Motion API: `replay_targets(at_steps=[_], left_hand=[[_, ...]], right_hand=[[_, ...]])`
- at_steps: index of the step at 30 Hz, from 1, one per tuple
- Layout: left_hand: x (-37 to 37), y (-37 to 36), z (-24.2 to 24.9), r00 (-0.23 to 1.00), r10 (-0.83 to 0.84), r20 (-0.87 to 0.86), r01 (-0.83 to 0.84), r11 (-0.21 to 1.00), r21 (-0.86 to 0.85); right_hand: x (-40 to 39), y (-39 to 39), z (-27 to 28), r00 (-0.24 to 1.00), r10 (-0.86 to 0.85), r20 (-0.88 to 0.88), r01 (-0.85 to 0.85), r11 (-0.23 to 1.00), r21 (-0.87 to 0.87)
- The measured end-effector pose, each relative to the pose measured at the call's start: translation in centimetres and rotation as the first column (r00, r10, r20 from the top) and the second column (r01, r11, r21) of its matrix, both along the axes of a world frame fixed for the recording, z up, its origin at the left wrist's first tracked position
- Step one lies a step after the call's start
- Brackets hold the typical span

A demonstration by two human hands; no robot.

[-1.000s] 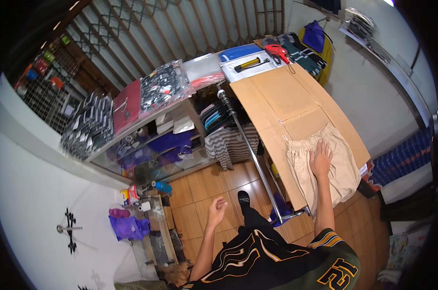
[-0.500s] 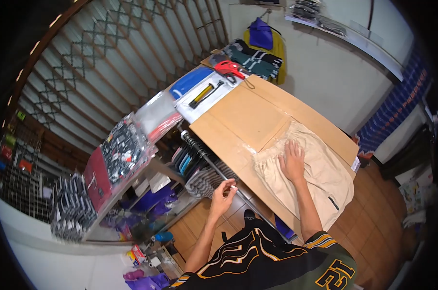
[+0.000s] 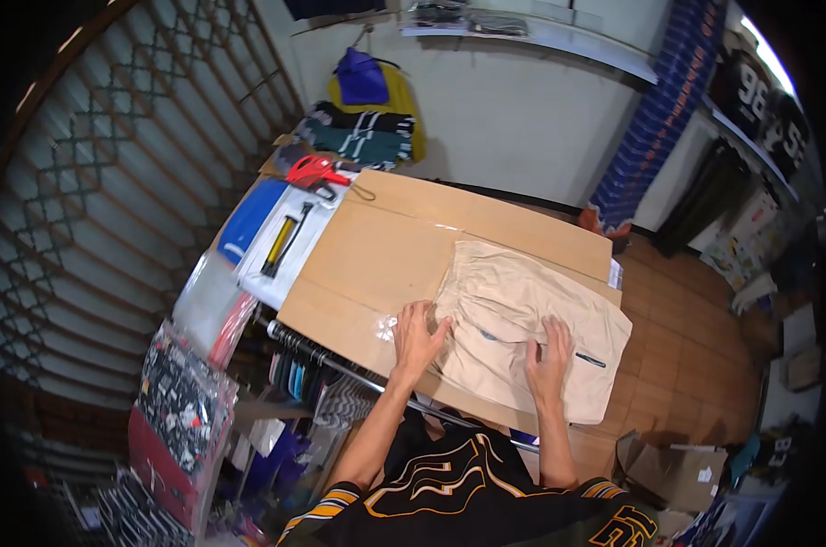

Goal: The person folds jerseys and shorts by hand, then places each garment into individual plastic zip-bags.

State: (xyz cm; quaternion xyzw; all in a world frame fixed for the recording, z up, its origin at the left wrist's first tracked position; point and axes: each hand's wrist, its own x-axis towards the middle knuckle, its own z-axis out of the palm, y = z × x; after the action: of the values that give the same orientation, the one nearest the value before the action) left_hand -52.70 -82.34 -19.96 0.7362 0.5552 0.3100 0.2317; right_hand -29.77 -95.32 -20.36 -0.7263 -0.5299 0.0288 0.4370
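Beige shorts point(image 3: 508, 287) lie spread on the cardboard sheet point(image 3: 376, 264), with their gathered waistband to the left. Two short dark marks, like zips or pocket trims, show on the fabric. At the lower end of the waistband is my left hand point(image 3: 415, 339), its fingers apart and its thumb touching or close to the cloth. My right hand point(image 3: 548, 360) rests on the lower middle of the shorts, fingers spread, between the two dark marks. Neither hand visibly grips anything.
A red tape dispenser point(image 3: 317, 171) and a yellow-and-black hand pump point(image 3: 283, 242) lie beyond the cardboard's left end. Folded dark garments point(image 3: 363, 135) are stacked behind them. Bagged clothes point(image 3: 180, 392) stand at left; a clothes rail point(image 3: 340, 363) runs below the near edge. An open carton point(image 3: 672, 474) sits at lower right.
My left hand has moved from beside the rail up onto the cardboard by the waistband. My right hand has shifted down the shorts, which lie flatter and squarer. The view has turned right.
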Motion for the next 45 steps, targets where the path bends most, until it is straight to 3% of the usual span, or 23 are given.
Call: replay_targets(at_steps=[2, 7, 9, 15, 17, 19, 21, 23, 25, 26, 27, 29, 30, 31, 33, 45], left_hand=[[1.0, 1.5, -0.4, 0.998, -0.037, -0.048, 0.038, 0.999, 0.013], [0.8, 4.0, -2.4, 0.981, -0.166, -0.097, 0.172, 0.983, 0.061], [0.1, 4.7, -2.7, 0.976, -0.21, 0.054, 0.213, 0.975, -0.06], [-5.9, 8.3, -2.5, 0.965, -0.209, 0.16, 0.228, 0.968, -0.107], [-8.8, 9.8, -3.0, 0.963, -0.2, 0.179, 0.223, 0.967, -0.122], [-10.9, 11.2, -2.8, 0.961, -0.194, 0.194, 0.223, 0.966, -0.135], [-12.6, 12.3, -2.0, 0.95, -0.072, 0.303, 0.157, 0.951, -0.268], [-13.1, 13.0, -1.6, 0.959, -0.088, 0.269, 0.154, 0.959, -0.236], [-12.9, 13.3, -1.2, 0.944, -0.154, 0.291, 0.161, 0.987, 0.0], [-12.9, 13.5, -1.1, 0.926, -0.283, 0.25, 0.286, 0.958, 0.025], [-12.4, 13.4, -0.4, 0.922, -0.295, 0.251, 0.298, 0.954, 0.024], [-11.0, 12.4, 1.2, 0.865, -0.491, -0.103, 0.501, 0.851, 0.155], [-10.6, 12.4, 0.4, 0.825, -0.551, -0.128, 0.558, 0.829, 0.024], [-10.3, 12.4, -0.3, 0.82, -0.558, -0.124, 0.564, 0.825, 0.019], [-9.9, 12.4, -1.4, 0.802, -0.484, -0.35, 0.525, 0.851, 0.026], [-12.5, 17.6, -2.0, 0.817, -0.465, -0.34, 0.497, 0.868, 0.009]], right_hand=[[0.4, -1.7, 0.0, 0.972, -0.205, 0.118, 0.217, 0.97, -0.108], [-0.7, -2.6, -1.1, 0.93, -0.355, 0.093, 0.367, 0.902, -0.228], [-1.5, -2.1, -1.2, 0.918, -0.378, 0.117, 0.395, 0.881, -0.261], [-5.3, 1.8, -0.5, 0.93, -0.363, 0.058, 0.366, 0.895, -0.257], [-6.7, 2.9, 0.2, 0.972, -0.234, -0.032, 0.223, 0.952, -0.209], [-7.5, 3.6, 0.0, 0.971, -0.23, -0.071, 0.218, 0.966, -0.138], [-8.1, 4.0, 0.3, 0.967, -0.238, -0.084, 0.233, 0.97, -0.069], [-8.1, 3.6, 0.3, 0.939, -0.344, -0.016, 0.339, 0.931, -0.135], [-7.9, 3.1, 0.0, 0.898, -0.436, 0.056, 0.438, 0.878, -0.194], [-7.7, 2.9, -0.3, 0.876, -0.475, 0.089, 0.481, 0.841, -0.249], [-7.7, 2.8, -0.5, 0.851, -0.51, 0.123, 0.521, 0.798, -0.301], [-7.9, 3.0, -1.0, 0.843, -0.509, 0.176, 0.537, 0.772, -0.341], [-8.0, 3.0, -1.1, 0.841, -0.493, 0.224, 0.541, 0.749, -0.382], [-8.2, 3.1, -1.2, 0.837, -0.498, 0.227, 0.547, 0.743, -0.386], [-8.6, 3.8, -1.6, 0.82, -0.492, 0.294, 0.572, 0.72, -0.392], [-10.2, 7.8, -2.3, 0.824, -0.475, 0.309, 0.564, 0.741, -0.365]])
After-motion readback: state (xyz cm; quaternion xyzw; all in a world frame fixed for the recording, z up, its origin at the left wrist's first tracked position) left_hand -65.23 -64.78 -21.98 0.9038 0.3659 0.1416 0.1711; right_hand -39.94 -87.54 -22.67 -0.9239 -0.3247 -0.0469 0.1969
